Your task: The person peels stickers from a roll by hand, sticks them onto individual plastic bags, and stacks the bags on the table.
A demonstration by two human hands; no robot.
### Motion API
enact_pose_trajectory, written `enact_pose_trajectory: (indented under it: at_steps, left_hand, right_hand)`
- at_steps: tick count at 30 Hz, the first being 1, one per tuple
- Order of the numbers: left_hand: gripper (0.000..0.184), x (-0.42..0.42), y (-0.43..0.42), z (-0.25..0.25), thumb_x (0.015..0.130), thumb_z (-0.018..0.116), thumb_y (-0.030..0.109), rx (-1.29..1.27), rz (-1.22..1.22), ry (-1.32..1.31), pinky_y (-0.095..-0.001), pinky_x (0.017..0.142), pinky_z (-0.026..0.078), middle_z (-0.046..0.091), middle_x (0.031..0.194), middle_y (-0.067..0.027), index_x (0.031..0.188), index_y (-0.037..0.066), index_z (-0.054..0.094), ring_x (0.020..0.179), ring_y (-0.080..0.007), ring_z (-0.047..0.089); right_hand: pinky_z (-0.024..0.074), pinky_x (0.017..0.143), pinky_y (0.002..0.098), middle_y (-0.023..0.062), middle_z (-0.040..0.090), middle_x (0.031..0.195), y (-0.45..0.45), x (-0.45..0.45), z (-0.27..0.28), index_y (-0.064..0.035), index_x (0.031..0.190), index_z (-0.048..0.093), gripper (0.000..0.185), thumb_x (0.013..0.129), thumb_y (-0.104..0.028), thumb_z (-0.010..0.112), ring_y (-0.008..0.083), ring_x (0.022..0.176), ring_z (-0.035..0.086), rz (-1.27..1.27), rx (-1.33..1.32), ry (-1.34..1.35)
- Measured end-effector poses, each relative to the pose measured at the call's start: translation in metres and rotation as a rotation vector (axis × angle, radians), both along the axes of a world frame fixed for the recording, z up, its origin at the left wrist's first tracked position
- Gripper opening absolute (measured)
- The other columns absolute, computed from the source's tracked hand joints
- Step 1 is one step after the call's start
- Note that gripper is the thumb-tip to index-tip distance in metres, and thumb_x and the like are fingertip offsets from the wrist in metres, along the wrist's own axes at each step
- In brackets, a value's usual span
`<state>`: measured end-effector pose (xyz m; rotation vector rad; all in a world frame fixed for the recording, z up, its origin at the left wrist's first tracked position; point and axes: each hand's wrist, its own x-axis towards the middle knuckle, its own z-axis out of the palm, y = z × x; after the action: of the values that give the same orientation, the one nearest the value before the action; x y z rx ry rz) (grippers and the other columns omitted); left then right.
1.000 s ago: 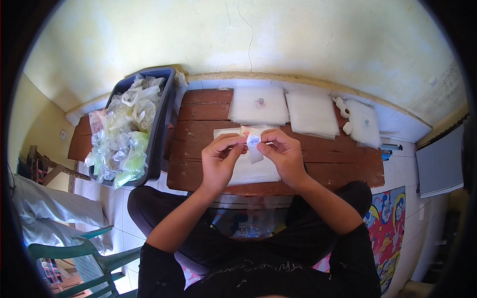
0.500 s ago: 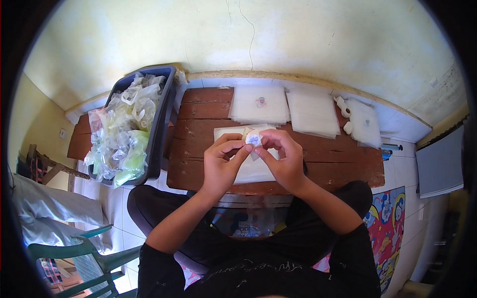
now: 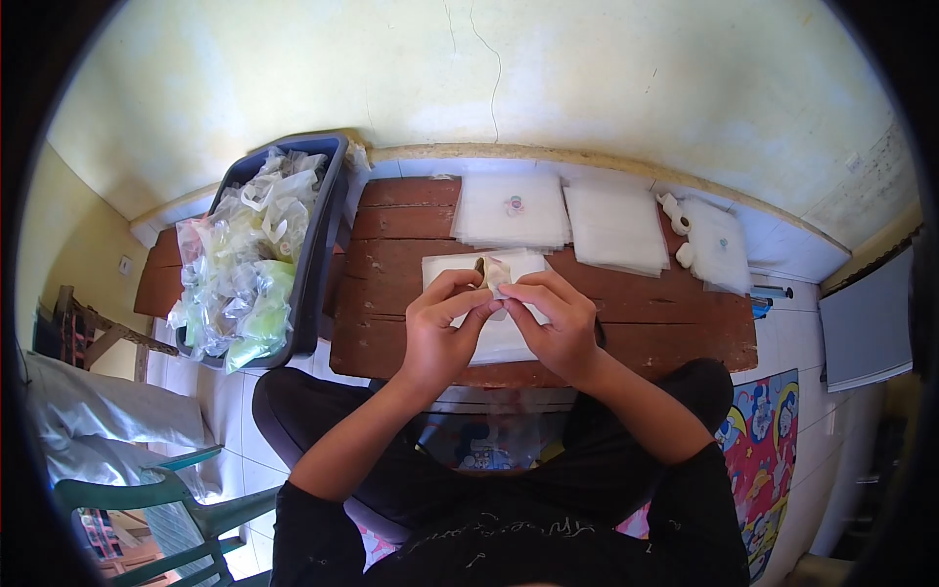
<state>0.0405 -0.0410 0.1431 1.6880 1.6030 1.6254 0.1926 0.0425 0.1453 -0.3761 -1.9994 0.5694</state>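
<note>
Both hands meet over the near middle of the table. Between them is a small whitish label roll [image 3: 496, 271], with a brownish inside edge showing at its left; the fingers cover much of it. My left hand [image 3: 440, 328] pinches its lower left side with thumb and forefinger. From the right, my right hand [image 3: 560, 323] pinches the same strip, its thumb and fingertip almost touching those of the left. Under the hands lies a stack of clear plastic bags [image 3: 504, 342], partly hidden by them.
At the left stands a dark tub [image 3: 315, 235] heaped with crumpled plastic bags [image 3: 245, 245]. Along the back of the brown wooden table [image 3: 391, 225] lie more flat bag stacks [image 3: 616, 223] and several white rolls [image 3: 675, 215]. A green chair [image 3: 186, 509] is at lower left.
The round white label with purple print that faced me has turned out of sight. My fingertips have come closer together, and the roll now stands up above them.
</note>
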Motion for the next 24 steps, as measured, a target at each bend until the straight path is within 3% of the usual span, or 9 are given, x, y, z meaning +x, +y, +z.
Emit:
enact_pose_trajectory:
  at_steps: [4, 13, 17, 24]
  left_hand:
    - [0.014, 0.0, 0.0, 0.001, 0.079, 0.073, -0.006, 0.077, 0.03, 0.12, -0.0269, 0.068, 0.051, 0.063, 0.098, -0.0115, 0.092, 0.0, 0.073, 0.079, -0.0175, 0.063]
    - [0.017, -0.001, 0.001, 0.004, 0.076, 0.075, -0.006, 0.099, 0.075, 0.16, -0.0285, 0.07, 0.051, 0.064, 0.096, -0.0128, 0.092, -0.002, 0.072, 0.08, -0.0209, 0.065]
    - [0.017, -0.006, 0.004, 0.003, 0.075, 0.076, -0.005, 0.121, 0.118, 0.199, -0.0294, 0.07, 0.052, 0.065, 0.096, -0.013, 0.091, -0.003, 0.072, 0.079, -0.0223, 0.065]
    - [0.014, -0.053, 0.024, -0.014, 0.077, 0.076, -0.001, 0.135, 0.359, 0.411, -0.0314, 0.068, 0.053, 0.065, 0.098, -0.0135, 0.09, -0.002, 0.072, 0.079, -0.0239, 0.068]
  right_hand:
    - [0.0514, 0.06, 0.0317, 0.0093, 0.063, 0.086, 0.004, 0.002, -0.002, -0.0038, 0.099, 0.07, 0.022, 0.079, 0.003, 0.072, 0.0231, 0.072, 0.065, 0.018, 0.071, -0.02]
    - [0.0505, 0.057, 0.0298, 0.0088, 0.062, 0.085, 0.005, 0.002, 0.002, -0.0041, 0.095, 0.071, 0.02, 0.076, 0.002, 0.074, 0.0209, 0.067, 0.063, 0.03, 0.012, 0.025]
    - [0.0497, 0.054, 0.0296, 0.008, 0.063, 0.082, 0.005, 0.006, 0.006, -0.0039, 0.091, 0.069, 0.018, 0.075, 0.002, 0.075, 0.0211, 0.063, 0.063, -0.042, 0.111, 0.008]
    - [0.0504, 0.053, 0.0308, 0.0079, 0.064, 0.082, 0.012, 0.005, -0.01, -0.0054, 0.091, 0.068, 0.018, 0.076, 0.001, 0.074, 0.0217, 0.062, 0.063, -0.036, 0.211, -0.02]
